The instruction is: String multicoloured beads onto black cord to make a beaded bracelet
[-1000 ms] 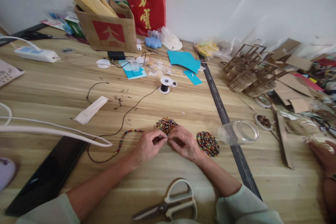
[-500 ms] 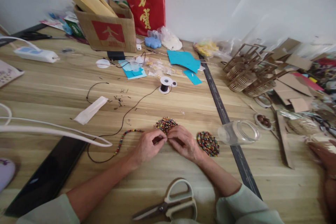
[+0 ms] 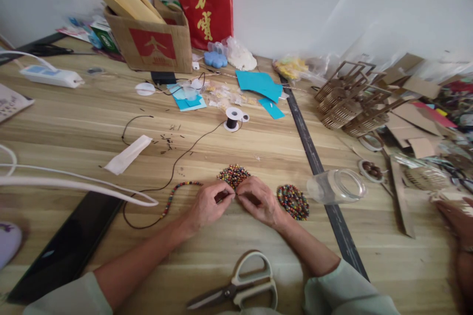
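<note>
My left hand (image 3: pixel 210 203) is pinched closed on a beaded black cord (image 3: pixel 178 188), whose multicoloured beads run out from behind its fingers to the left. Fingertip to fingertip with it, my right hand (image 3: pixel 258 199) is also pinched; whatever sits between its thumb and forefinger is too small to make out. Just beyond both hands lies a pile of small loose beads (image 3: pixel 233 175). A coil of strung beads (image 3: pixel 292 202) rests to the right of my right wrist. The cord's bare part leads back to a spool of black cord (image 3: pixel 232 120).
Scissors (image 3: pixel 236 289) lie in front of me. To the right a clear jar (image 3: pixel 334 187) is on its side, with small woven baskets (image 3: pixel 343 106) behind it. A white cable (image 3: pixel 81 184) crosses at left above a dark phone-like slab (image 3: pixel 66 246). Another person's hand (image 3: pixel 456 219) shows at far right.
Both hands stay almost still, with fingertips together. Nothing else on the table has visibly moved.
</note>
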`<state>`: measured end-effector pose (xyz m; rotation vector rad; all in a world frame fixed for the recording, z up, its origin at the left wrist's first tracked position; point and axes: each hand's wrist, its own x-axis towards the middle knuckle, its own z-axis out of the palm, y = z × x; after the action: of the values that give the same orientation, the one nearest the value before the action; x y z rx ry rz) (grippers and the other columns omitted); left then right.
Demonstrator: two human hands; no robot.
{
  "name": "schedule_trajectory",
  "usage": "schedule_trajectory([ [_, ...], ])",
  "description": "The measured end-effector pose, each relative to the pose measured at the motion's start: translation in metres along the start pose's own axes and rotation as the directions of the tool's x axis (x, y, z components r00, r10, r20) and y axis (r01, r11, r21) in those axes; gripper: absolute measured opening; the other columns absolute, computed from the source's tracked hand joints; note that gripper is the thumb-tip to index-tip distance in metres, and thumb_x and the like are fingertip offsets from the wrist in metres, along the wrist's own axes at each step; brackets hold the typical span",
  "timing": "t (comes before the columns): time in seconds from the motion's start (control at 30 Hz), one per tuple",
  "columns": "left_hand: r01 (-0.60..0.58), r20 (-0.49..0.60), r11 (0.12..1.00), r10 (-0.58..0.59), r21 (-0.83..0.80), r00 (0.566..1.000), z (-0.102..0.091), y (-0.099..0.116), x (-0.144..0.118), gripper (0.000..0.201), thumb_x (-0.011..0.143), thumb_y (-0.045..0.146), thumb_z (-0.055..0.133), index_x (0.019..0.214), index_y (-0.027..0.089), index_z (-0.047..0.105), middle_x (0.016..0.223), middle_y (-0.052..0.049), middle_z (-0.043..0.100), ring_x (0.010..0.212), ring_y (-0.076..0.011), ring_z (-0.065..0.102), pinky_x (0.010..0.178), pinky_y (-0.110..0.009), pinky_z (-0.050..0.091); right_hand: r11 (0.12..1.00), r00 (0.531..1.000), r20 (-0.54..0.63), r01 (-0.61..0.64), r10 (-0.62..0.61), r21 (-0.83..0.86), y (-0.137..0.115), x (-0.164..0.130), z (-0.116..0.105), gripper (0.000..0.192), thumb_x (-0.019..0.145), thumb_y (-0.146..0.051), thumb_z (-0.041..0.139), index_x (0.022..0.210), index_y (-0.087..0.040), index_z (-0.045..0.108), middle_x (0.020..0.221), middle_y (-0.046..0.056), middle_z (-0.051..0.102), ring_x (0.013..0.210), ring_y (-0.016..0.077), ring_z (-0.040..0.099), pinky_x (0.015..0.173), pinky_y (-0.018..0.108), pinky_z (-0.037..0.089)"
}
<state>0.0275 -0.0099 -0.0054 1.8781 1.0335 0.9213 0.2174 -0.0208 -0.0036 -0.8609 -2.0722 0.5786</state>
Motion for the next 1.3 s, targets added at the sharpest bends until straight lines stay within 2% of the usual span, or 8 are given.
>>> schedule_trajectory([
  [0.37,0.016,0.017,1.000,-0.016,0.022,1.000,0.0001,0.0008,0.0000,0.010,0.078,0.012,0.056,0.072,0.015,0.063,0.064,0.000,0.064,0.057,-0.0114,0.056,0.056,-0.020,0.043,1.000,1.000,0.020,0.003,-0.003,0.001,-0.0007,0.0001,-0.0012,0.011,0.090,-0.015,0.055,0.099,-0.019,0.060,0.092,0.009,0.065,0.088,0.0191,0.060,0.079,0.036,0.052],
  [0.73,-0.010,0.006,1.000,0.010,0.005,1.000,0.0015,-0.0009,0.0000,0.011,0.078,0.010,0.056,0.071,0.015,0.064,0.063,0.000,0.064,0.057,-0.0110,0.056,0.057,-0.020,0.043,0.999,1.000,-0.009,0.001,-0.001,0.039,-0.0011,0.0003,0.0000,0.011,0.089,-0.013,0.055,0.098,-0.018,0.059,0.087,0.008,0.065,0.083,0.0190,0.060,0.075,0.036,0.051],
  [1.3,-0.008,0.023,1.000,0.007,0.019,1.000,0.0008,-0.0002,-0.0003,0.010,0.078,0.010,0.057,0.073,0.014,0.065,0.066,-0.001,0.066,0.060,-0.0122,0.059,0.059,-0.021,0.044,0.997,1.000,0.016,-0.016,0.015,0.076,-0.0016,0.0006,-0.0009,0.010,0.092,-0.016,0.054,0.098,-0.018,0.060,0.089,0.009,0.065,0.085,0.0189,0.060,0.076,0.035,0.052],
])
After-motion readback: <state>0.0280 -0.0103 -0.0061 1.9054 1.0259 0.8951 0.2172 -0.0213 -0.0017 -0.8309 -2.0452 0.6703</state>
